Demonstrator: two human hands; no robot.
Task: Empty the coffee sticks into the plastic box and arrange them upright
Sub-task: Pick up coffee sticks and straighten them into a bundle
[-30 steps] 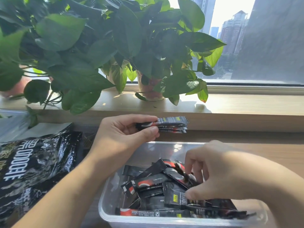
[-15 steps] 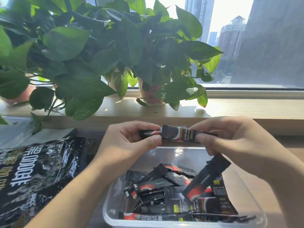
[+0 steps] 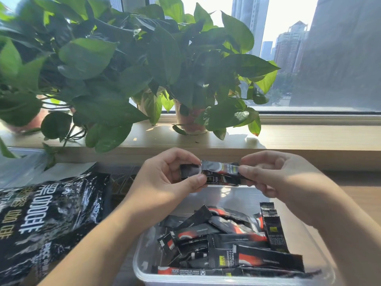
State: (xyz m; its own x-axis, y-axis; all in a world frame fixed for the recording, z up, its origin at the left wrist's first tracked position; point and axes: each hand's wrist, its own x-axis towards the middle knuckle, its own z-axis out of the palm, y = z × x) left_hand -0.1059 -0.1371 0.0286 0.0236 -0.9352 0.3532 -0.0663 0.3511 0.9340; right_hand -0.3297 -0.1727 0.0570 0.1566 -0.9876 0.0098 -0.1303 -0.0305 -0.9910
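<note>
A small bundle of black coffee sticks (image 3: 218, 173) with red and white marks is held level above the far end of the clear plastic box (image 3: 142, 259). My left hand (image 3: 165, 176) pinches its left end between thumb and fingers. My right hand (image 3: 274, 176) pinches its right end. Inside the box, several more coffee sticks (image 3: 228, 242) lie in a loose flat pile, pointing in different directions. One or two lean against the right wall. The black coffee bag (image 3: 41, 223) lies crumpled on the table to the left of the box.
Leafy potted plants (image 3: 144, 65) stand on the wooden window sill (image 3: 309, 137) behind the box, their leaves hanging over the table's left side. A clear plastic sheet (image 3: 20, 164) lies at the far left. Bare wooden table (image 3: 360, 195) shows to the right.
My right hand left the pile in the box with a stick and rose to the bundle in my left hand. That stick now lies with the bundle, and both hands hold it.
</note>
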